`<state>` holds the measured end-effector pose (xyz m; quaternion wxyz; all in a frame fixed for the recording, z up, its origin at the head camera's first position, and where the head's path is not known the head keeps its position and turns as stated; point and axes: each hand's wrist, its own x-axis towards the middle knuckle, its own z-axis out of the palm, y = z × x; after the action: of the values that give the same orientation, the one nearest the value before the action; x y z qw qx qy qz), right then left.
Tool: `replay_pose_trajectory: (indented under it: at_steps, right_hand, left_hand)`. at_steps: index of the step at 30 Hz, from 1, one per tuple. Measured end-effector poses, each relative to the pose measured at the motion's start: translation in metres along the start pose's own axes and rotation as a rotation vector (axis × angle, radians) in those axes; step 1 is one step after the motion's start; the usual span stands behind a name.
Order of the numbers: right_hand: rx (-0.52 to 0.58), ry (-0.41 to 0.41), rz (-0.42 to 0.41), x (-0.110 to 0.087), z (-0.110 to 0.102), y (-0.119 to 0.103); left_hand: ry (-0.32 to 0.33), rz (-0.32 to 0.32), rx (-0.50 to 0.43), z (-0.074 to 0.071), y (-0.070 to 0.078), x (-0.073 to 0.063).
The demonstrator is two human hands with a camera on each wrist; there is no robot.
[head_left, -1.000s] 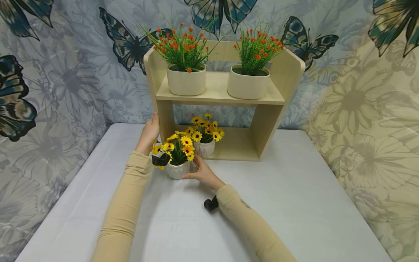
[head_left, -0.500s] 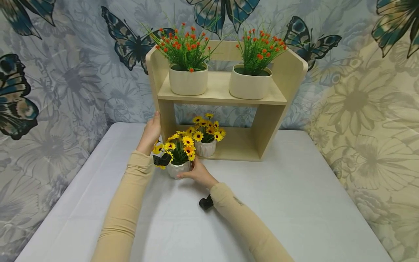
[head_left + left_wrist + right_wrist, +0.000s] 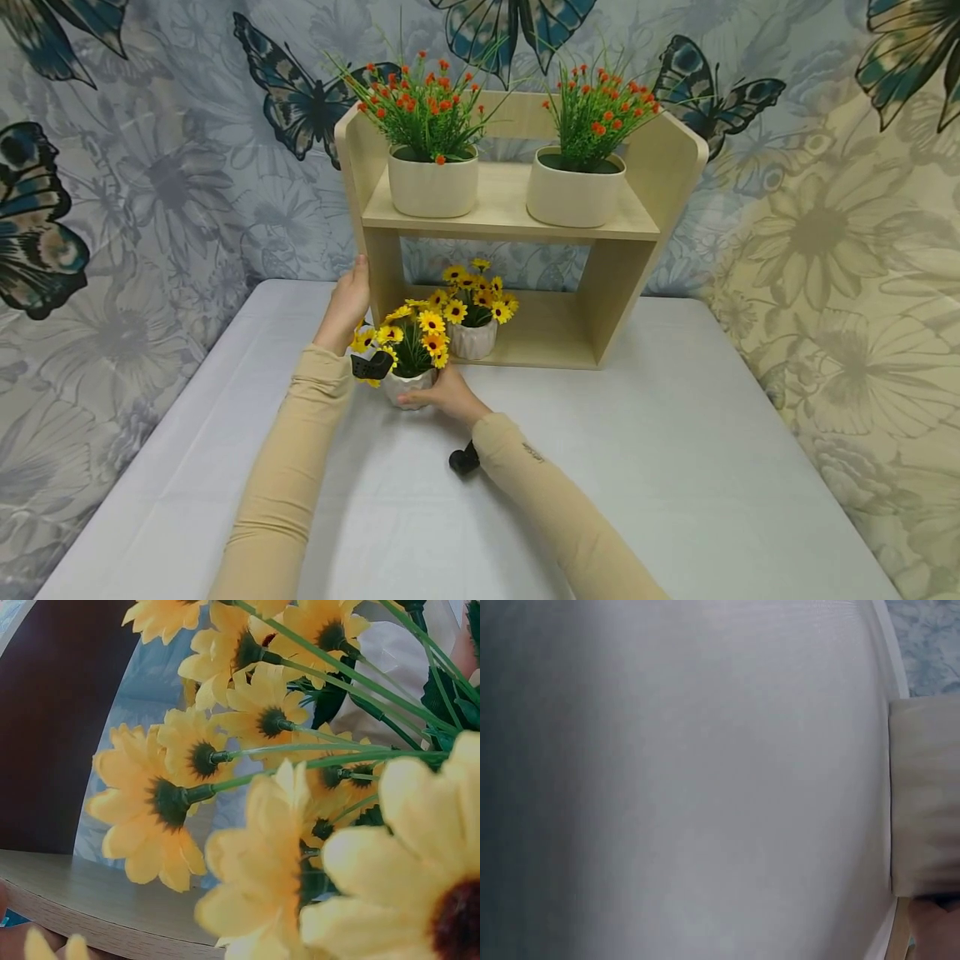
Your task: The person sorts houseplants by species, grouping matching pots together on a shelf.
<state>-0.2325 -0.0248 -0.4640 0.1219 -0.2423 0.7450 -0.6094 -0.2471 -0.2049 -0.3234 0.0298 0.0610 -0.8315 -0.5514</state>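
Observation:
In the head view, my left hand [image 3: 345, 304] grips the left side panel of the wooden shelf [image 3: 513, 218], thumb at its front edge. My right hand [image 3: 450, 393] holds a small white ribbed flowerpot [image 3: 401, 383] with yellow daisy-like flowers, its thumb across the front of the pot. This pot is in front of the shelf's lower left corner. Just behind it, a matching pot of yellow flowers [image 3: 474, 340] stands on the lower board. Yellow blooms [image 3: 169, 802] fill the left wrist view, with the shelf board [image 3: 112, 900] below them.
Two cream oval planters [image 3: 433, 185] with red flowers and grass stand on the upper board. White cloth [image 3: 675, 467] covers the table. Butterfly-patterned wallpaper [image 3: 180, 200] hangs behind. The right wrist view shows mostly blurred tablecloth [image 3: 742, 795], with a beige sleeve [image 3: 926, 799] at right.
My right hand has moved slightly left and closed round the front pot, its thumb sliding across the pot's face. My left hand keeps its place on the shelf's side.

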Motion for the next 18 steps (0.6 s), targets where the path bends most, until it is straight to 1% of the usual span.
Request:
replay_pose_trajectory:
  at_steps: [7,14,18]
  right_hand:
    - [-0.001,0.035,0.004,0.002,0.006,0.001]
    - [0.044,0.055,-0.065,0.003,0.01,0.001]
    - [0.045,0.063,-0.071,0.004,0.011,0.005]
  left_hand:
    - [-0.024,-0.002,0.0,0.0,0.0,0.0]
    - [-0.032,-0.003,0.001,0.0,0.0,0.0]
    - [-0.032,-0.006,0.007,-0.001,0.001,-0.001]
